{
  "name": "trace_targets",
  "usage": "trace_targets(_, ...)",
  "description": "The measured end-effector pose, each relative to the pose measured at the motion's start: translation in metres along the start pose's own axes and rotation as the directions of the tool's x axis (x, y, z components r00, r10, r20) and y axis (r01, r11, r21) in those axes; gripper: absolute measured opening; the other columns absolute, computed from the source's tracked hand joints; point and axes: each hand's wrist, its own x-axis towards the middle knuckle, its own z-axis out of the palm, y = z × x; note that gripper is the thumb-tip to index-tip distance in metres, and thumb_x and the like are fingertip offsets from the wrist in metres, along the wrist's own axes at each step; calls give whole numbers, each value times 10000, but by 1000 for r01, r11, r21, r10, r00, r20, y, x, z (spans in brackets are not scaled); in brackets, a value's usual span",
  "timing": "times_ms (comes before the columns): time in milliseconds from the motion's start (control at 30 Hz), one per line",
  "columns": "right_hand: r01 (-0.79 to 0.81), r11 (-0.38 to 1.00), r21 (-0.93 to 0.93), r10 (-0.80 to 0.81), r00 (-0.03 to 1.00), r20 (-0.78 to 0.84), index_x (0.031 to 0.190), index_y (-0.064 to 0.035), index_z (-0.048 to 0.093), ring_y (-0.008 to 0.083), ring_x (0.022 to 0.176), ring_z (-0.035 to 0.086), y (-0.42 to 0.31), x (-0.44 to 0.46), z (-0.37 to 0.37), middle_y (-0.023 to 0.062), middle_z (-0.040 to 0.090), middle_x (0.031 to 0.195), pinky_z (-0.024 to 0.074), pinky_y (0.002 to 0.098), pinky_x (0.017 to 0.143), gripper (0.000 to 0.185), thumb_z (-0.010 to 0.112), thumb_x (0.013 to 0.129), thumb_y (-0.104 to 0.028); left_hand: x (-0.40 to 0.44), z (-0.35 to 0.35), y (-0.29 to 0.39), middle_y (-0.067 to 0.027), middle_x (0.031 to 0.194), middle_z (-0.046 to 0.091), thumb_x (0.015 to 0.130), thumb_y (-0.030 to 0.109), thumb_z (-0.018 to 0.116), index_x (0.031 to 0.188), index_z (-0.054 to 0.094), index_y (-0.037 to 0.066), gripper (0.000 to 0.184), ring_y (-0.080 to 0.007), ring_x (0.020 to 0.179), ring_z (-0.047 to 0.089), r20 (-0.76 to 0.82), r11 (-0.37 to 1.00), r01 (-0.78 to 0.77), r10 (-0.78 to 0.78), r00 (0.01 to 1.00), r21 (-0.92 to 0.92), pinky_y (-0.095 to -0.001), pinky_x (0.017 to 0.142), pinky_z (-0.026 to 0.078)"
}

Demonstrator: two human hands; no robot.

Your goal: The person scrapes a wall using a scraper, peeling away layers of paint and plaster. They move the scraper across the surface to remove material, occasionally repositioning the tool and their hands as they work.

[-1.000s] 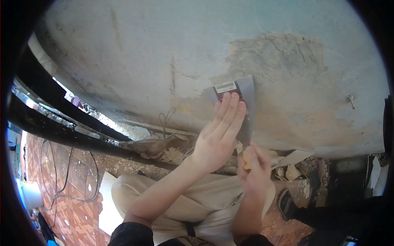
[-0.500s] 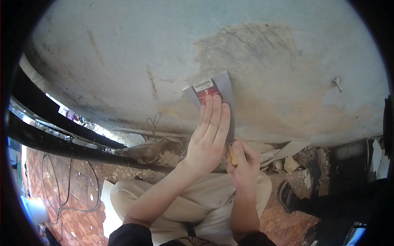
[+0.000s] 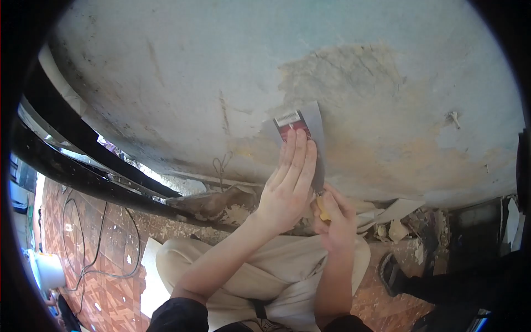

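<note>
A wide metal scraper (image 3: 316, 124) with a red label and barcode sticker lies against the wall (image 3: 193, 72). My left hand (image 3: 290, 185) rests on its blade, fingers stretched out together and pressing flat over the label. The scraper's yellow handle (image 3: 322, 210) is gripped by my right hand (image 3: 337, 218), below and to the right of the left one. Above the blade is a rough, greyish bare patch (image 3: 343, 72) in the wall's pale blue-grey surface, with brownish stains to the right of the scraper.
Dark pipes (image 3: 83, 191) run along the left. Debris and torn scraps (image 3: 395, 229) line the wall's foot. Cables (image 3: 99, 265) and a white bucket (image 3: 48, 270) are on the floor at left. Another person's shoe (image 3: 391, 275) is at lower right. A screw-like anchor (image 3: 454, 119) sticks out of the wall.
The view has shifted back and forth. Against the wall, the scraper and both hands have moved somewhat left compared with the earliest frame; both hands keep their hold and contact.
</note>
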Motion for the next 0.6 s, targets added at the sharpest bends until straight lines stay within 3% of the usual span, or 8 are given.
trace_targets(133,27,999,-35,-22,990,143,1200,32,629,44,434,363,-9,2,-16,50,569,673,261,216,382,305,585,965,-157,2,3,-7,-389,1449,273,767,-44,554,1366,332,-183,654,-537,1363,271,93,996,-46,54,994,-80,-517,1104,323)
trace_targets(167,58,991,-123,-57,998,13,1236,32,601,45,428,358,-5,5,-3,61,574,684,254,213,379,329,579,967,-158,4,4,-2,-349,1434,335,740,0,551,1344,386,-157,646,-481,1363,325,42,998,-26,29,999,-48,-485,1104,350)
trace_targets(200,81,972,-220,-108,988,-113,1272,31,573,45,422,352,-6,10,4,72,579,695,247,210,375,356,573,970,-158,6,6,-4,-349,1434,335,740,0,551,1344,386,-157,646,-481,1363,325,29,998,-26,27,999,-51,-485,1104,350)
trace_targets(233,80,971,-227,-110,987,-121,1272,31,573,45,422,352,-6,12,2,72,579,695,247,210,375,356,573,970,-158,5,7,-6,-347,1430,343,733,2,555,1344,390,-154,653,-480,1363,326,-8,998,-17,17,1000,-53,-485,1106,345)
trace_targets(333,82,977,-196,-91,995,-33,1275,32,566,50,417,373,-4,5,-4,73,587,704,252,202,376,366,583,964,-159,-2,6,-6,-338,1422,364,711,5,562,1341,402,-149,668,-475,1366,325,-48,998,-7,4,999,-70,-486,1108,342)
trace_targets(433,42,997,-60,-41,999,18,1158,34,622,61,412,369,-4,3,-14,65,566,676,234,192,359,268,558,974,-150,4,-3,-12,-398,1440,283,767,-36,562,1345,360,-188,631,-535,1359,286,3,992,-77,78,997,-99,-500,1105,324)
trace_targets(533,31,996,-87,-27,999,43,1177,39,628,50,420,380,-6,7,-20,65,589,705,247,202,375,308,604,958,-176,3,-4,-5,-382,1448,290,780,-4,571,1343,380,-177,619,-524,1360,295,153,985,-110,131,979,-137,-495,1106,327)
trace_targets(600,114,963,-244,-186,937,-297,1197,42,612,51,420,370,-4,15,6,62,573,693,240,202,370,311,591,962,-161,5,-2,4,-365,1457,295,781,37,582,1345,395,-162,626,-510,1359,311,100,994,-3,14,995,-105,-491,1107,329)
